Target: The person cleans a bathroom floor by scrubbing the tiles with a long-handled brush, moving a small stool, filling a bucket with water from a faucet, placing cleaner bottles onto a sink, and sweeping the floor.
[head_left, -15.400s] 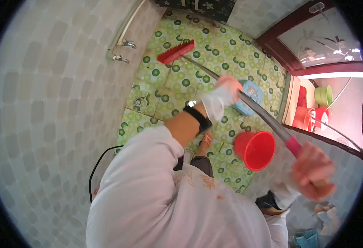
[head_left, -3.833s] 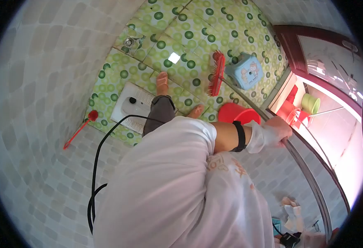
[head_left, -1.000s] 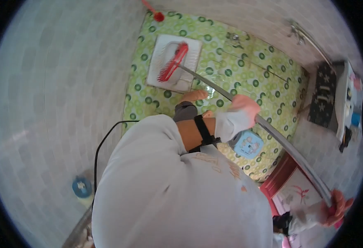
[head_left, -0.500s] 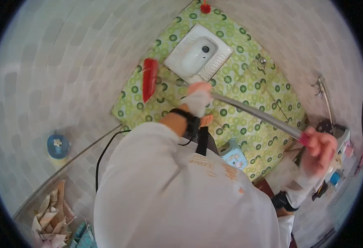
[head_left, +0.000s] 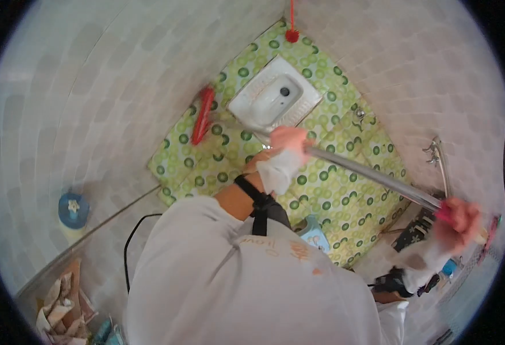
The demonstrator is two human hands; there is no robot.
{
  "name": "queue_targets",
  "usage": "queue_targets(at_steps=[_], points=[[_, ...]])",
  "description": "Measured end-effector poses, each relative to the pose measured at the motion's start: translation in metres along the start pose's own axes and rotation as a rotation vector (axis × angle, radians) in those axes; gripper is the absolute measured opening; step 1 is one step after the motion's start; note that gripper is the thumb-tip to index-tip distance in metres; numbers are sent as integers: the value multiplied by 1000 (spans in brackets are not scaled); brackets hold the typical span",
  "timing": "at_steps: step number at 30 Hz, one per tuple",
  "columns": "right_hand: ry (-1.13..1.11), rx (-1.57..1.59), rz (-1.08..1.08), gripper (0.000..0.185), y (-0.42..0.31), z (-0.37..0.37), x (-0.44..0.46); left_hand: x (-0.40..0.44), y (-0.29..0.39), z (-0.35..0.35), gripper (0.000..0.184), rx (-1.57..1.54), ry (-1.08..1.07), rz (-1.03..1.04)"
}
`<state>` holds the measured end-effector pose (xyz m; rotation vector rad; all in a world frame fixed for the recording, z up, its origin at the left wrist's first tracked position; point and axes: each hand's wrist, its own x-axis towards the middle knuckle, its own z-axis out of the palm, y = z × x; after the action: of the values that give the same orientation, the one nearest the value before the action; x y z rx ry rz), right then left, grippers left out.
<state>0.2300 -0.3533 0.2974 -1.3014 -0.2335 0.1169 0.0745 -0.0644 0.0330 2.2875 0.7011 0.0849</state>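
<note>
A long-handled broom with a metal stick lies slantwise across the view. Its red head is on the green-patterned floor close to the left wall. Partway down the stick, my left hand is wrapped around it. My right hand is closed on the pink upper end of the handle, somewhat blurred. A white squat toilet set in the floor lies just to the right of the broom head, apart from it.
A light blue stool stands near my legs. A red brush is in the far corner. Shower taps are on the right wall. A blue-lidded container stands at left, and torn cardboard lies at lower left.
My view has tilted, so the floor sits lower in the picture. The broom head has shifted slightly forward along the left wall and turned. Both hands still grip the handle.
</note>
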Motion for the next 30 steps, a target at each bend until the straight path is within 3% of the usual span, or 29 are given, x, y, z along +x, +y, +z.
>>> queue_targets(at_steps=[2, 3, 5, 7, 9, 11, 14, 16, 17, 18, 20, 21, 25, 26, 27, 29, 30], points=[[-193, -22, -33, 20, 42, 54, -15, 1, -33, 15, 18, -20, -45, -61], [-182, -18, -60, 20, 43, 52, -12, 14, -38, 27, 18, -17, -37, -33], [-439, 12, -31, 21, 38, 37, -12, 35, -32, 51, 14, 136, -120, 27], [-217, -132, -101, 34, 26, 31, -18, 68, -5, 57, 10, 97, -178, 99], [-115, -186, -158, 30, 14, 51, -19, 105, 8, 70, 11, -38, -46, 230], [85, -207, -180, 23, 6, 62, -16, 133, 24, 55, 11, -43, -47, 277], [298, -103, -329, 27, -2, 63, -4, 145, 48, 29, 11, -95, 35, 410], [222, -33, -282, 30, 11, 38, -2, 144, 50, 23, 10, -70, -34, 359], [320, -103, -214, 31, 27, 58, -6, 158, 41, 39, 10, 200, -169, 251], [417, -175, -143, 32, 40, 64, -8, 166, 29, 51, 10, 198, -185, 270], [183, -157, -43, 36, 55, 35, -29, 179, 11, 66, 10, 170, -277, 361], [206, -183, -56, 37, 53, 30, -35, 180, 15, 78, 13, 105, -323, 358], [288, -407, -97, 41, 20, 14, -48, 195, 83, 117, 16, 123, -507, 414], [403, -512, -171, 38, 14, 23, -48, 197, 105, 109, 16, 181, -595, 459], [386, -483, -188, 37, 2, 6, -52, 192, 113, 105, 16, 186, -599, 464], [485, -468, -292, 35, -18, -4, -54, 179, 133, 100, 14, -44, -312, 633], [507, -477, -293, 35, -21, -8, -56, 176, 141, 99, 14, -47, -330, 648]])
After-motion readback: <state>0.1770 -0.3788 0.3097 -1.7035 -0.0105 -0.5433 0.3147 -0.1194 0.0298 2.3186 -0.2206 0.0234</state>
